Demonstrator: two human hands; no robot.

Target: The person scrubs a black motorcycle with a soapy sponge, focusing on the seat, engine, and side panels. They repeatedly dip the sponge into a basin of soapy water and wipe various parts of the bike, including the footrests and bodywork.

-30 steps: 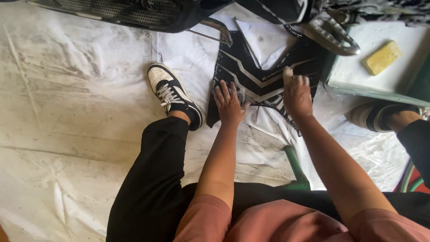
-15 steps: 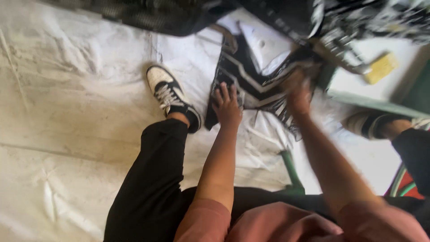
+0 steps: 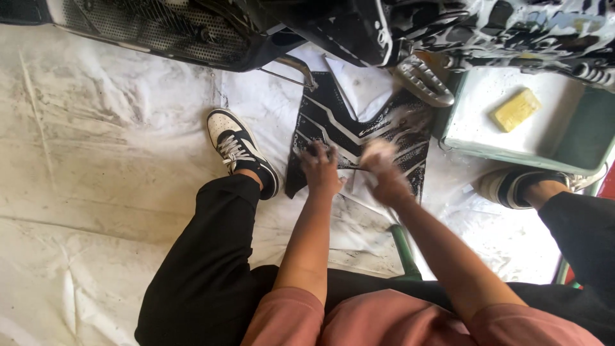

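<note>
A black panel [image 3: 333, 122] with white stripes lies flat on the white sheet between my feet, wet and foamy. My left hand [image 3: 320, 168] rests on the panel's lower left part, fingers spread and pressing down, holding nothing. My right hand [image 3: 384, 172] is just to its right on the panel's lower middle. It is blurred by motion, with a pale foamy patch at its fingertips, so I cannot tell if it holds anything.
A green basin [image 3: 576, 138] of soapy water with a yellow sponge [image 3: 516, 109] stands at the right. A soapy black vehicle [image 3: 359, 25] fills the top edge. My shoes [image 3: 240, 150] [image 3: 512, 186] flank the panel on the dirty white sheet [image 3: 96, 160]. A green stool leg [image 3: 405, 250] shows below.
My right hand has slid from the panel's upper right down to its middle, close to my left hand. My left hand has stayed on the panel.
</note>
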